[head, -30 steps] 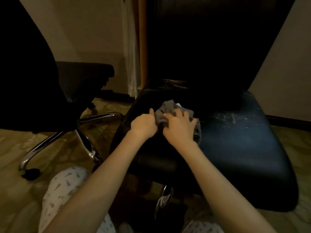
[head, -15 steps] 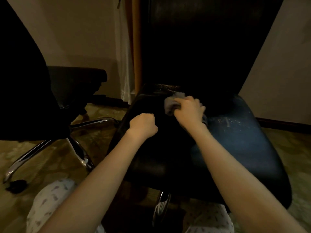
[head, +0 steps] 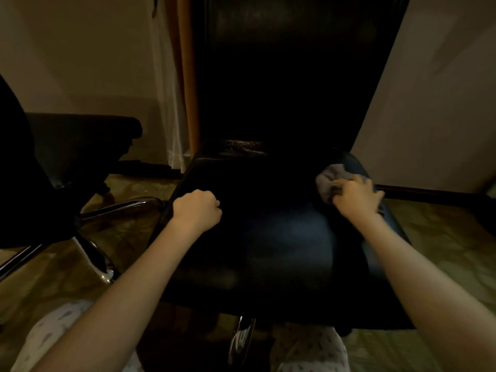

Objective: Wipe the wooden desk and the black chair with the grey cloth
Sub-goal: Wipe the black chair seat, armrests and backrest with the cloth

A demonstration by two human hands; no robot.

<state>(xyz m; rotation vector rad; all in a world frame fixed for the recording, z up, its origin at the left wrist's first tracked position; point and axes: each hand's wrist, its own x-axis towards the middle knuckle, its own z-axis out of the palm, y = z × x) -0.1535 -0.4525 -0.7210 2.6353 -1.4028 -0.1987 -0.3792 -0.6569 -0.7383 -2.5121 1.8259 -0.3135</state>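
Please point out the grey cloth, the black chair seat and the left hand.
Grey crumpled cloth [head: 329, 179], head view: its bunched upper fold.
Black padded chair seat [head: 268, 237], head view: bare middle.
Left hand [head: 197, 212], head view: its back.

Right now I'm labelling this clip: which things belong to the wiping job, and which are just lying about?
Job: grey cloth, gripped by the right hand; black chair, its seat under the cloth; left hand, fisted on the seat.
Just there: second office chair at left; curtain behind; patterned carpet.

Right hand [head: 355, 197] grips grey cloth [head: 328, 180] on chair [head: 268, 242] (left hand [head: 197, 210] fisted).
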